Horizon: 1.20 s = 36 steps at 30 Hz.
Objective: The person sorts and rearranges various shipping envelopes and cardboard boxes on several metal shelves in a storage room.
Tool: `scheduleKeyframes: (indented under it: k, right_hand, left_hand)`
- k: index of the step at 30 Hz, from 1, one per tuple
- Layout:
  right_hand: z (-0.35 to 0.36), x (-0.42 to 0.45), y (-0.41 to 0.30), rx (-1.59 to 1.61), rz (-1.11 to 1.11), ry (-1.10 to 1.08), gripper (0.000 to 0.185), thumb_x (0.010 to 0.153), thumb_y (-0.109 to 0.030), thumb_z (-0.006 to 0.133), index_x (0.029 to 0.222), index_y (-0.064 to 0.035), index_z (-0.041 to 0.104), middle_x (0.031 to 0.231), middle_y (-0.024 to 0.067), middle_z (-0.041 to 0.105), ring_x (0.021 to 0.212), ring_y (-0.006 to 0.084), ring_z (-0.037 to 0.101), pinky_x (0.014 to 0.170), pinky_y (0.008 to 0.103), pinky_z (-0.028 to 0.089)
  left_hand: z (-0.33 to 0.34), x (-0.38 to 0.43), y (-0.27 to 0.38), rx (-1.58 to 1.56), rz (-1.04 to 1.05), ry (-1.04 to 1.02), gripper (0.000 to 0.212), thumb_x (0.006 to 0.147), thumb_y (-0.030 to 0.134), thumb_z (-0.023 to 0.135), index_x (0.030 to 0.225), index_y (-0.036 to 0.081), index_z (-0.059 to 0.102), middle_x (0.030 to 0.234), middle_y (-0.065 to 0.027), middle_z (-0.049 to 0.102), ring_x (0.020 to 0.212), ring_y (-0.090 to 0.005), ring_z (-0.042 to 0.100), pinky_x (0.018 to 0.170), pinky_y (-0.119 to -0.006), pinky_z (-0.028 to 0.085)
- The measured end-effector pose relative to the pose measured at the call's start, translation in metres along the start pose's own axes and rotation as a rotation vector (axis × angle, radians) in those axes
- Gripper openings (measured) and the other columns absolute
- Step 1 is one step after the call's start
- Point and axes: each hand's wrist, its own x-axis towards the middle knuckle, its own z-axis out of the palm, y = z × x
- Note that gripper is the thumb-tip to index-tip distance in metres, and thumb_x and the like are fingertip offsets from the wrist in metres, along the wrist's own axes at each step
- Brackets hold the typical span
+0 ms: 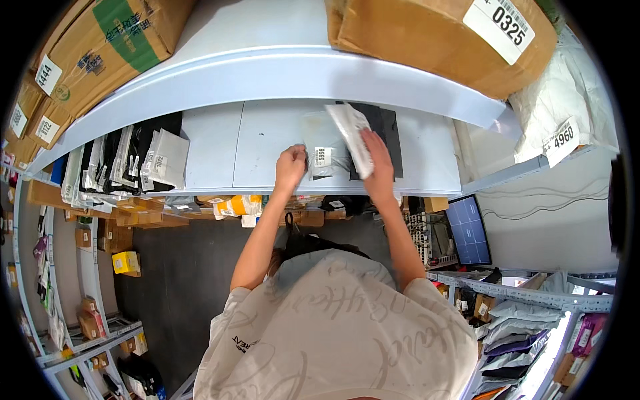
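My right hand (378,162) grips the edge of a white plastic mailer (352,132), which is tilted above the shelf board (210,150). Beneath and behind this mailer lie flat black plastic mailers (389,142). To their left is a grey translucent poly mailer (327,135) with a white barcode label (323,156). My left hand (291,167) is at that grey mailer's left edge with its fingers curled. Whether it pinches the edge is hidden.
Upright black and white mailers (125,160) fill the shelf's left end. Above, the upper shelf's lip (300,75) bears cardboard boxes (440,40) and a white bag (565,100). More parcels (240,206) sit below. A monitor (468,230) stands at right.
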Motion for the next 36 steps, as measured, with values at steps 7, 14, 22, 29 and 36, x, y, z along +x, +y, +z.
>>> scheduleKeyframes:
  k: [7, 14, 22, 29, 36]
  right_hand:
    - [0.071, -0.003, 0.009, -0.485, -0.134, -0.242, 0.061, 0.076, -0.003, 0.06, 0.135, -0.0149, 0.049, 0.136, 0.0183, 0.043, 0.12, 0.0391, 0.041, 0.093, 0.0493, 0.038]
    - [0.048, -0.002, 0.016, -0.242, -0.073, -0.476, 0.054, 0.081, -0.031, 0.068, 0.129, -0.0129, 0.051, 0.138, 0.0138, 0.042, 0.126, 0.0371, 0.034, 0.1, 0.0499, 0.034]
    - [0.032, -0.013, 0.056, 0.318, 0.193, -0.054, 0.027, 0.085, -0.018, 0.065, 0.107, -0.0045, 0.06, 0.115, 0.0179, 0.058, 0.108, 0.0403, 0.053, 0.095, 0.0435, 0.042]
    - [0.031, -0.038, 0.063, -0.101, 0.158, -0.27, 0.058, 0.091, -0.042, 0.055, 0.133, -0.0026, 0.047, 0.138, 0.0239, 0.045, 0.131, 0.0483, 0.034, 0.109, 0.0534, 0.026]
    - [0.058, -0.045, 0.05, -0.179, 0.058, -0.25, 0.044, 0.098, -0.027, 0.045, 0.134, -0.0028, 0.045, 0.142, 0.0162, 0.044, 0.132, 0.0439, 0.034, 0.109, 0.0567, 0.022]
  left_hand:
    - [-0.002, -0.019, 0.02, -0.164, -0.134, -0.081, 0.041, 0.095, 0.028, 0.05, 0.116, -0.005, 0.059, 0.087, -0.0084, 0.065, 0.076, -0.0166, 0.061, 0.069, -0.032, 0.049]
    - [0.007, -0.023, 0.057, 0.096, -0.18, -0.066, 0.074, 0.092, 0.057, 0.043, 0.127, -0.008, 0.047, 0.115, -0.0229, 0.058, 0.1, -0.029, 0.058, 0.083, -0.037, 0.047]
    - [0.019, -0.024, 0.124, 0.754, -0.005, -0.233, 0.079, 0.083, 0.059, 0.054, 0.11, -0.015, 0.057, 0.113, -0.037, 0.054, 0.106, -0.049, 0.056, 0.092, -0.048, 0.046]
    - [0.028, -0.021, 0.108, 0.76, 0.068, -0.217, 0.074, 0.08, 0.055, 0.057, 0.106, -0.015, 0.059, 0.112, -0.0357, 0.056, 0.112, -0.0455, 0.053, 0.097, -0.046, 0.042]
    - [0.032, -0.014, 0.099, 0.07, -0.136, -0.105, 0.069, 0.078, 0.047, 0.065, 0.107, -0.016, 0.059, 0.106, -0.0264, 0.063, 0.105, -0.0316, 0.059, 0.095, -0.039, 0.042]
